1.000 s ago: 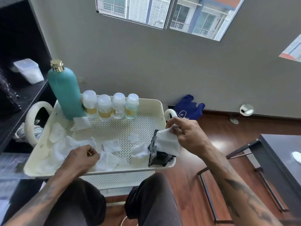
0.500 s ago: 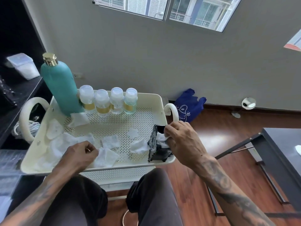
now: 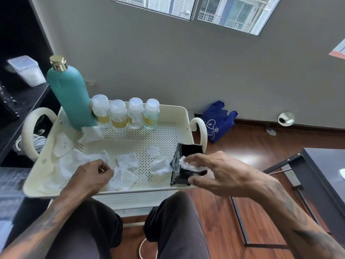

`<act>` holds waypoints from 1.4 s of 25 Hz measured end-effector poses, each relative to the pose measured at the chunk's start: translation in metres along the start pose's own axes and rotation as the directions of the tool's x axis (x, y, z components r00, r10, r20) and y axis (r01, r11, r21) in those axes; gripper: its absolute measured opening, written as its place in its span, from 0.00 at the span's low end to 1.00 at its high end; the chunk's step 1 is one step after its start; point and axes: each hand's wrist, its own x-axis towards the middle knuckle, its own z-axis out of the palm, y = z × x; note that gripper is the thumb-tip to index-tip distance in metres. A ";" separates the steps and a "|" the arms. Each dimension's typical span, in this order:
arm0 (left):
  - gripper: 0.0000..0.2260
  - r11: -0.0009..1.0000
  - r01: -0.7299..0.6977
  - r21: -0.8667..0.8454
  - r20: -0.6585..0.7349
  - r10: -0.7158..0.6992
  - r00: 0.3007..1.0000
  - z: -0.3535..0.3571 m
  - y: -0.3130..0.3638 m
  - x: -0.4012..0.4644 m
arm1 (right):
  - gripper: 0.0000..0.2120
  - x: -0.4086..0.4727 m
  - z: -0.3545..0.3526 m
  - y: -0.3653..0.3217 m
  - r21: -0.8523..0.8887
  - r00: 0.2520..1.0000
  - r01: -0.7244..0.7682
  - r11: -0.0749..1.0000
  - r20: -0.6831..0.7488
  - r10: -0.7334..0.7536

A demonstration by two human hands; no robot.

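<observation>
I am looking down over the person's dark-trousered legs [image 3: 89,230], which are filling the bottom of my feed. Just past them the cream perforated tray [image 3: 119,191] is sitting across the lap line.

The left hand [image 3: 91,172] is resting at the tray's near edge with its fingers curled down onto the crumpled wipes [image 3: 121,179]. I cannot tell whether it is actually gripping one.

The right hand [image 3: 218,174] is reaching in from the right with its fingers spread wide and fairly straight. The forefinger is pressing a white wipe [image 3: 185,165] against the black part [image 3: 192,149], and the thumb is lying along that part's lower edge. The black part is standing in the tray's near right corner, close to the right handle [image 3: 202,128].

More loose wipes are lying scattered over the middle and left of the tray floor. Farther back, four small clear bottles [image 3: 118,116] are standing in a row along the far wall of the tray. The tall teal bottle [image 3: 71,98] with a gold cap is standing beside them at the left.

Beyond the tray a blue bag [image 3: 216,122] is leaning against the grey wall on the wooden floor. A window [image 3: 224,12] is showing at the top.
</observation>
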 end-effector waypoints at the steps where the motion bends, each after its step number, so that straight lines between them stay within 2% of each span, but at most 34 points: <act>1: 0.06 1.000 0.003 0.002 -0.005 -0.003 1.000 0.000 0.000 0.000 | 0.23 -0.003 0.002 0.002 -0.002 1.000 0.004 1.000 0.002 -0.004; 3: 0.06 1.000 0.005 0.006 -0.014 -0.005 1.000 0.000 -0.001 0.001 | 0.14 -0.003 0.007 0.005 0.016 0.996 0.010 1.000 -0.087 -0.008; 5: 0.05 1.000 0.002 0.005 -0.014 -0.002 1.000 0.000 0.000 0.001 | 0.05 0.005 0.005 0.007 0.106 0.981 -0.015 0.994 -0.190 0.035; 8: 0.05 1.000 0.008 0.011 -0.015 -0.007 1.000 0.000 -0.001 0.001 | 0.08 0.026 -0.003 0.008 0.179 0.982 -0.096 0.979 -0.143 0.123; 9: 0.05 1.000 0.007 0.012 -0.012 -0.007 1.000 0.000 -0.001 0.001 | 0.08 0.033 -0.003 0.007 0.160 0.984 -0.107 0.981 -0.121 0.127; 10: 0.05 1.000 0.006 0.012 -0.011 -0.006 1.000 0.000 -0.001 0.000 | 0.06 0.040 -0.001 0.006 0.065 0.986 -0.099 0.993 -0.125 0.106; 12: 0.06 1.000 0.010 0.010 -0.013 -0.010 1.000 -0.001 0.000 0.000 | 0.03 0.048 0.007 0.000 -0.249 0.987 -0.048 0.967 -0.159 0.008; 13: 0.06 1.000 0.014 0.007 -0.014 -0.014 1.000 -0.001 0.000 0.000 | 0.03 0.050 0.013 -0.002 -0.337 0.986 -0.028 0.941 -0.166 -0.030; 16: 0.06 1.000 0.011 0.009 -0.009 -0.011 1.000 -0.001 0.000 -0.001 | 0.05 0.041 0.021 -0.003 -0.322 0.961 -0.026 0.946 -0.269 -0.065; 19: 0.06 1.000 0.015 0.009 -0.007 -0.015 1.000 -0.001 0.001 -0.001 | 0.08 0.021 0.022 -0.002 -0.287 0.867 0.019 0.958 -0.472 -0.159; 20: 0.06 1.000 0.018 0.007 -0.010 -0.018 1.000 0.000 0.002 0.000 | 0.09 0.015 0.020 -0.002 -0.277 0.860 0.027 0.961 -0.483 -0.163; 21: 0.06 1.000 0.023 0.005 -0.015 -0.023 1.000 0.000 0.003 0.000 | 0.12 0.013 0.017 -0.003 -0.257 0.898 0.022 0.966 -0.419 -0.132; 23: 0.06 1.000 0.023 0.009 -0.017 -0.022 1.000 -0.001 0.004 -0.001 | 0.22 0.017 0.017 -0.005 -0.248 0.990 -0.046 0.968 -0.141 0.011; 24: 0.06 1.000 0.018 0.013 -0.014 -0.017 1.000 -0.001 0.004 -0.002 | 0.25 0.021 0.018 -0.004 -0.269 0.997 -0.081 0.960 -0.027 0.076; 26: 0.06 1.000 0.014 0.011 -0.012 -0.013 1.000 -0.001 0.003 -0.002 | 0.29 0.034 0.024 -0.002 -0.311 0.987 -0.119 0.943 0.069 0.147; 29: 0.06 1.000 0.021 0.012 -0.020 -0.021 1.000 0.000 0.004 -0.003 | 0.28 0.049 0.027 -0.005 -0.267 0.968 -0.185 0.946 0.116 0.222; 31: 0.05 1.000 0.014 -0.014 -0.029 -0.015 0.999 -0.002 0.004 -0.004 | 0.23 0.047 0.028 -0.007 -0.245 0.978 -0.151 0.958 0.104 0.181; 33: 0.02 0.997 -0.013 -0.073 -0.101 0.006 0.995 -0.002 0.008 -0.008 | 0.18 0.036 0.021 -0.002 -0.190 0.995 -0.096 0.977 -0.047 0.088; 35: 0.03 0.991 -0.098 -0.094 -0.280 0.069 0.958 -0.005 0.012 -0.017 | 0.22 0.023 0.012 0.012 -0.089 0.980 -0.051 0.995 -0.195 0.033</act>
